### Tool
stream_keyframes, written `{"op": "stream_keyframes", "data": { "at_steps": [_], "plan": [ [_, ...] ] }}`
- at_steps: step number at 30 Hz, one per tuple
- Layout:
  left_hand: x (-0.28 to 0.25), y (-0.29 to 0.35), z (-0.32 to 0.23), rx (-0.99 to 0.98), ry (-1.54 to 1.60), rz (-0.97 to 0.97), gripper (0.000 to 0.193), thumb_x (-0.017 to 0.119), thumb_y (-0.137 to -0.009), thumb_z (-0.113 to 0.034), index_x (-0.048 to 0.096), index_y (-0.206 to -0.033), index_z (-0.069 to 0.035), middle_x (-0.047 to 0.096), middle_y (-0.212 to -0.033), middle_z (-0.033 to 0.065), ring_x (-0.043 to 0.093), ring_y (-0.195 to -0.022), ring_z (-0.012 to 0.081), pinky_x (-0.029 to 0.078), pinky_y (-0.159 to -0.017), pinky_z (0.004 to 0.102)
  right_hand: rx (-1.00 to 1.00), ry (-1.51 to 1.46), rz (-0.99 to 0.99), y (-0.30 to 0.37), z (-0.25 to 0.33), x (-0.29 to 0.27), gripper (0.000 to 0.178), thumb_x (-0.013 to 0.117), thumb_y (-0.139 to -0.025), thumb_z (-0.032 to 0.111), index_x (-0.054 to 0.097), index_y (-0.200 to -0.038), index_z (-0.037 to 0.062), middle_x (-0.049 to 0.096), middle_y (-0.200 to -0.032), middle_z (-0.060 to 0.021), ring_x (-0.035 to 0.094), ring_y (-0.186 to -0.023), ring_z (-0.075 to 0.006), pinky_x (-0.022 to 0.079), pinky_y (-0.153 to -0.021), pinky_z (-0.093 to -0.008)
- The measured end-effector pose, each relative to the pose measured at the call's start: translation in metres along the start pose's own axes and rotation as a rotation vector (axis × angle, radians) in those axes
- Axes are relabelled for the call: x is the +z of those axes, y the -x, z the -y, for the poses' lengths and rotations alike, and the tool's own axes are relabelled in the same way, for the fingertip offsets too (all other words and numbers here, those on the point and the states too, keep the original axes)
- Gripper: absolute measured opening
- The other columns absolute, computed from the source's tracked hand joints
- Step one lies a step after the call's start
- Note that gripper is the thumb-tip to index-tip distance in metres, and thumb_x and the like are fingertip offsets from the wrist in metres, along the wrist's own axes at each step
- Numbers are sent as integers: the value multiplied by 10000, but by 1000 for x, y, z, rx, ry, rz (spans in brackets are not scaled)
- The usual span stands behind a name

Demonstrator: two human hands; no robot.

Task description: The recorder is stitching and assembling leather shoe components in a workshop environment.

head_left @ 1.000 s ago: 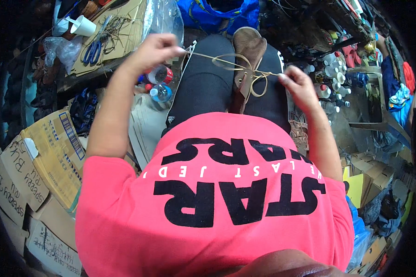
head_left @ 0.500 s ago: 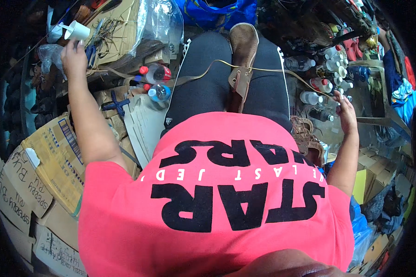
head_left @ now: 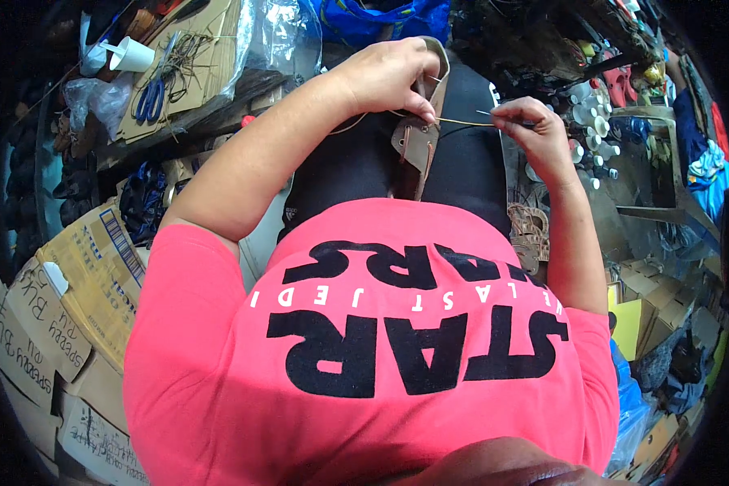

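A brown leather shoe with metal eyelets stands between my thighs. At its far end, the fingers of my left hand are closed on the upper, the thumb near the seam. A thin needle-like tip shows beside those fingers; what exactly they pinch is partly hidden. To the right, my right hand pinches a tan lace, which runs taut from the shoe. Another thin, pale needle-like point sticks out left of my right fingertips. More lace loops below my left wrist.
Dark-blue-handled scissors and a white cup are at the far left, by cardboard sheets. Several plastic bottles crowd the right. Brown woven leather shoes sit beside my right thigh. Cardboard boxes lie at left.
Both hands have come inward from wide apart, where the lace stretched out to each side. My left hand is now on the shoe; my right hand is close to its right.
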State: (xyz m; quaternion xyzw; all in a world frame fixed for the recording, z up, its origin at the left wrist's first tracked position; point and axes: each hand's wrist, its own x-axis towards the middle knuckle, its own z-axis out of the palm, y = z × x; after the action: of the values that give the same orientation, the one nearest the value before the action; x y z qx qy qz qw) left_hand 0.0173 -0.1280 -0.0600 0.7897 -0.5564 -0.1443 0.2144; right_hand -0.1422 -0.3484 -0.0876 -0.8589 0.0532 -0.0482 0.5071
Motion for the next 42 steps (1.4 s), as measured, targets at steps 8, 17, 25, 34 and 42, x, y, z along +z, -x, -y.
{"op": "stream_keyframes", "data": {
  "at_steps": [8,17,25,34,42],
  "plan": [
    [14,-25,19,121,306,366,184,726,-754,-173,692,-867,-32,534,-782,68,562,-807,217,450,-734,339,-60,52,100,-16,6,19,138,723,-744,27,712,-874,72,572,-808,-1,540,-756,-94,446,-689,-231],
    [29,-25,33,90,530,335,195,713,-780,-198,668,-823,-13,519,-769,38,529,-809,170,413,-739,301,-51,71,142,-18,14,27,159,697,-738,-22,706,-868,70,575,-806,-24,614,-782,-134,508,-695,-278],
    [32,-19,40,67,639,292,192,717,-774,-194,679,-820,-11,520,-780,27,526,-811,148,410,-742,292,-89,142,106,-15,15,42,137,725,-717,47,719,-843,102,612,-754,-45,584,-753,-190,476,-676,-309],
    [34,-14,44,59,735,269,180,717,-777,-189,686,-810,-15,517,-778,23,520,-791,140,405,-732,283,-207,292,-26,-3,16,53,106,732,-718,103,720,-819,132,638,-754,-25,569,-746,-195,425,-691,-319],
    [35,-12,43,27,779,258,179,721,-773,-189,681,-788,-16,514,-772,17,513,-781,137,401,-729,292,-206,335,12,-5,15,51,122,739,-714,135,713,-833,142,622,-752,-9,554,-743,-202,399,-701,-337]
  ]
}}
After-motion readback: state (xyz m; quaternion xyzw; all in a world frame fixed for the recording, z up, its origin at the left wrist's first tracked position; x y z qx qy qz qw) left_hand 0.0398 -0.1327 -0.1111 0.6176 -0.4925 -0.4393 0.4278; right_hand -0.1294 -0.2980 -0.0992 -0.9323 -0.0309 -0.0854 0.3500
